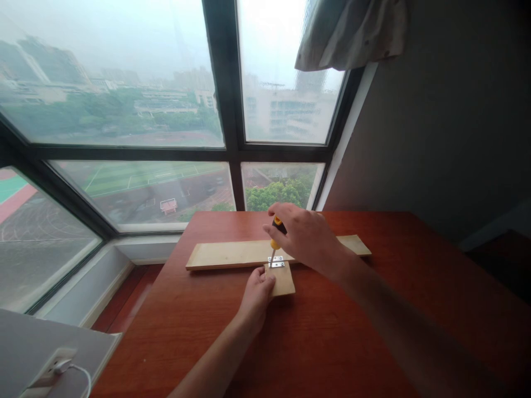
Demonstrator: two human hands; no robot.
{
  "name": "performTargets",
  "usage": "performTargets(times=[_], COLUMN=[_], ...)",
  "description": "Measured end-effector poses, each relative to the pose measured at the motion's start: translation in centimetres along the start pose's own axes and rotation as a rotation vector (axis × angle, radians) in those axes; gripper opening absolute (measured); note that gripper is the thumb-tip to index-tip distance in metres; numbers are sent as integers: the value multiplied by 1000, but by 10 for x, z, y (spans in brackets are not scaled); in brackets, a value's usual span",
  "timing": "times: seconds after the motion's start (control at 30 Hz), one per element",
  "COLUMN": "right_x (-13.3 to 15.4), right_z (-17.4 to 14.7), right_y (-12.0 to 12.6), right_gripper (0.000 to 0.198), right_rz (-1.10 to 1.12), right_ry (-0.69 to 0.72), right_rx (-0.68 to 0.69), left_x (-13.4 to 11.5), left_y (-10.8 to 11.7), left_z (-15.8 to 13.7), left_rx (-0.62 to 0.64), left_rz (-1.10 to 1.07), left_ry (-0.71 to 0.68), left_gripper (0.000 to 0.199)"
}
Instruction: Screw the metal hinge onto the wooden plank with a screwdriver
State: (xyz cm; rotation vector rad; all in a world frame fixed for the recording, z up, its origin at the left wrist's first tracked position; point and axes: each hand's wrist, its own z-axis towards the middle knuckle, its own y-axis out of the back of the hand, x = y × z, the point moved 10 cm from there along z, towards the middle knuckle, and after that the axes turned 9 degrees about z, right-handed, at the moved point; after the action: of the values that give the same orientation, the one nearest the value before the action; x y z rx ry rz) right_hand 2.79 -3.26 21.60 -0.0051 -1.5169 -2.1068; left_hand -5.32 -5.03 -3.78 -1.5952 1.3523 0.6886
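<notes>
My right hand (305,235) is closed around the yellow and black handle of a screwdriver (274,243). The screwdriver stands nearly upright, its tip down at a silver metal hinge (276,264). That hinge lies across the joint between a small square wooden board (282,281) and a long wooden plank (228,254). My left hand (259,290) pinches the small board at its left edge, thumb on top. Part of the plank is hidden behind my right hand. Whether a screw sits under the tip is too small to tell.
Everything rests on a reddish-brown wooden table (199,331). Beyond its far edge are large windows with dark frames (232,155). A curtain (352,36) hangs at upper right. At lower left, a white plug with a cable (63,366) sits in a wall socket.
</notes>
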Motion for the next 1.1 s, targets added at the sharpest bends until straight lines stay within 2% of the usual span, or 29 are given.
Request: performTargets(times=[0.1,0.23,0.5,0.8,0.9,1.1], right_x=[-1,2,0,-2,0,2], right_z=[0,-2,1,1,1,1], right_y=[1,3,1,5,5,5], right_gripper=[28,37,24,24,18,24], right_rz=[11,24,-15,-65,-40,-62], right_ry=[-11,10,-24,-37,-22,-9], right_rx=[-3,-18,-13,-25,-38,-45], left_x=[0,2,0,0,0,0], left_y=[1,2,2,1,1,1], left_z=[0,1,2,-1,0,0], left_rx=[-7,0,-15,-11,-16,-4], left_rz=[2,-3,-4,2,17,9], left_ry=[1,2,7,11,4,3], left_gripper=[29,28,28,29,27,26])
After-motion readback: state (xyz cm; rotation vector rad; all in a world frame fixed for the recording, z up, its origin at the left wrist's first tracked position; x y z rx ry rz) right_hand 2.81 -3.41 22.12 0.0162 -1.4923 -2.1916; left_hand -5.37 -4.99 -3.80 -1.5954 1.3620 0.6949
